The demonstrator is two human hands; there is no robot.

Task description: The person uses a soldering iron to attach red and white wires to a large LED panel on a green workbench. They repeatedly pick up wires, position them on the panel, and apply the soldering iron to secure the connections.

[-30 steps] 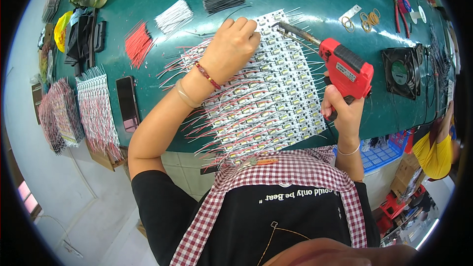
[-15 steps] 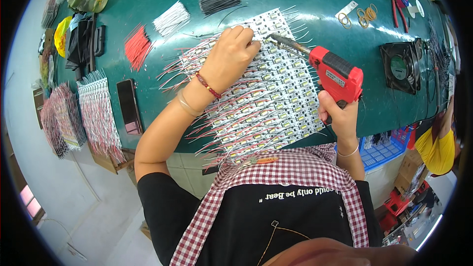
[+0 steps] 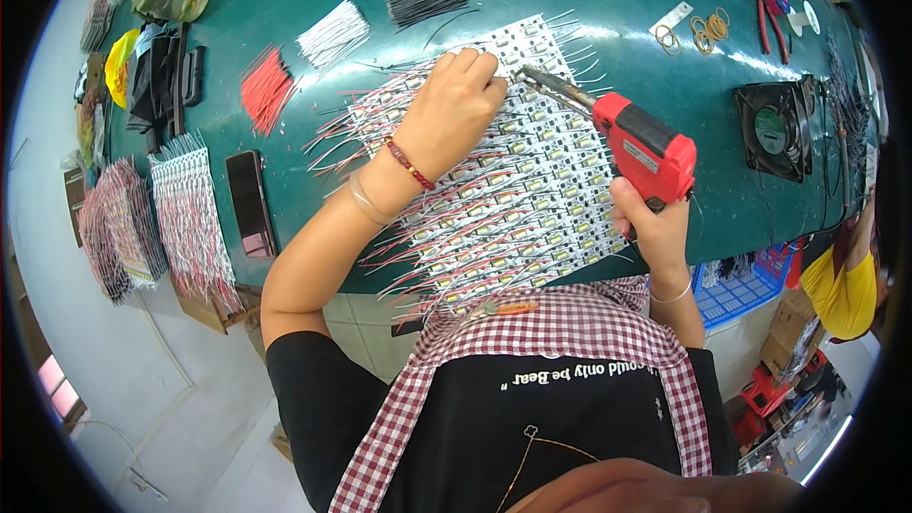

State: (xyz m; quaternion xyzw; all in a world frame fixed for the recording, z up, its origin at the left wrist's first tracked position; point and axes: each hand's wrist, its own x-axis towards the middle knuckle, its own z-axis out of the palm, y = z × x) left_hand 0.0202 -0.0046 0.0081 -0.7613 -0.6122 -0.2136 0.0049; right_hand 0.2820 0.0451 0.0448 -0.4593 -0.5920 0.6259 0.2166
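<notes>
A white panel of small LED circuit boards (image 3: 560, 171) lies in front of me, with red, white and dark wires sticking out along its sides. My left hand (image 3: 458, 95) rests over its upper part with the fingers pinched together; what they hold is hidden. My right hand (image 3: 655, 223) is closed round the grip of a red and black soldering gun (image 3: 646, 147). The gun's tip points left and comes down near the panel's upper rows, just right of my left fingertips.
Bundles of red wires (image 3: 268, 87), white wires (image 3: 332, 33) and black wires (image 3: 426, 0) lie beyond the panel. A phone (image 3: 249, 204) and another wired panel (image 3: 193, 218) are at left. A black fan (image 3: 774, 128), rubber bands (image 3: 710, 30) and red-handled pliers (image 3: 763, 24) are at right.
My left hand has shifted slightly to the right, fingers still pinched. The soldering gun has dipped slightly, its tip staying near the same upper rows.
</notes>
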